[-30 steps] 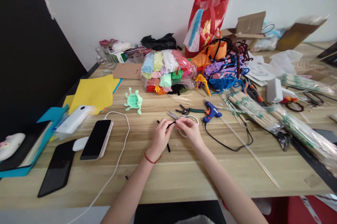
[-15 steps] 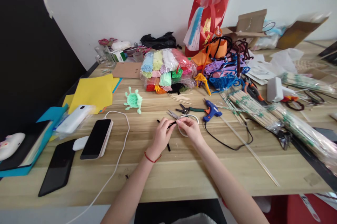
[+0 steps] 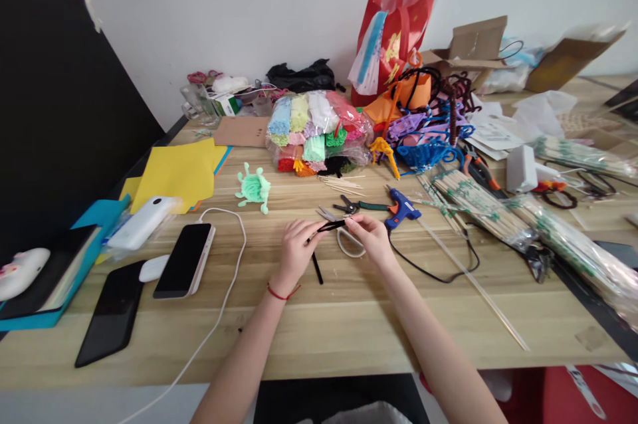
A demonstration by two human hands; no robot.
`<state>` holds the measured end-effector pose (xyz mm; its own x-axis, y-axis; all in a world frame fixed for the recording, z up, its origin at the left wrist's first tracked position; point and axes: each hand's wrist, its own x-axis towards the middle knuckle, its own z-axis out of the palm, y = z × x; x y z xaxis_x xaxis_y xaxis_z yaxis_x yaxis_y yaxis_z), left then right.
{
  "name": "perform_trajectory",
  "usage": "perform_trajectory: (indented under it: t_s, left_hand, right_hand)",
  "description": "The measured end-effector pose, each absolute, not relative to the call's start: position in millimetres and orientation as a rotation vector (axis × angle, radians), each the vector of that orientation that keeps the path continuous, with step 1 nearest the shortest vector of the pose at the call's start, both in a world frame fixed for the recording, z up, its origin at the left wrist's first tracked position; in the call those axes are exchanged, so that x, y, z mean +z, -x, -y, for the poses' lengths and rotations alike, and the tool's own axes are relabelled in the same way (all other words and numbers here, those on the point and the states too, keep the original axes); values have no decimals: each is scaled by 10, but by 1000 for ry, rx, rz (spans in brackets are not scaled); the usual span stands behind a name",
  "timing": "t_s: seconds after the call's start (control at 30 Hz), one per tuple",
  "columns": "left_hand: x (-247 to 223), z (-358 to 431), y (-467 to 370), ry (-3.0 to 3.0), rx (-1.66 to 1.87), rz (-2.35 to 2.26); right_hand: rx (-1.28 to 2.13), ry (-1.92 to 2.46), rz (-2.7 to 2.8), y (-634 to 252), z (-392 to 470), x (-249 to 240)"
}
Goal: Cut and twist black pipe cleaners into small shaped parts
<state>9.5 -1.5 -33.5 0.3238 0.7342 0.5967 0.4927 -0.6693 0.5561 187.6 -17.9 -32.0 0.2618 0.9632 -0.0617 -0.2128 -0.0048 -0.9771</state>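
Between my two hands a black pipe cleaner (image 3: 332, 226) is stretched, seemingly doubled into a narrow loop. Its left end is pinched by my left hand (image 3: 296, 248), which wears a red cord at the wrist. My right hand (image 3: 369, 236) pinches the other end. A second short black pipe cleaner (image 3: 318, 268) lies on the table beside my left hand. Scissors with white handles (image 3: 351, 252) lie under and behind my right hand, partly covered. Beyond them are pliers with dark green grips (image 3: 373, 207) and a blue glue gun (image 3: 403, 210).
A mint-green fuzzy figure (image 3: 254, 189) stands beyond my left hand. Bagged pipe cleaner bundles (image 3: 314, 135) and a red bag (image 3: 393, 38) are at the back. Packs of wooden sticks (image 3: 478, 205) lie right; a phone (image 3: 184, 259) and white cable (image 3: 225, 308) lie left.
My hands have drawn apart, the left one leftward and the right one slightly right. More of the black pipe cleaner now shows between them.
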Motion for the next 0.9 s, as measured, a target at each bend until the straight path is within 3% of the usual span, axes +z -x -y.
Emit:
perform_trajectory:
  t_s: [0.9]
  left_hand:
    - [-361,33,-83,-2088,1457,-1098]
  right_hand:
    - [1081,1161,892,-1806,184,-372]
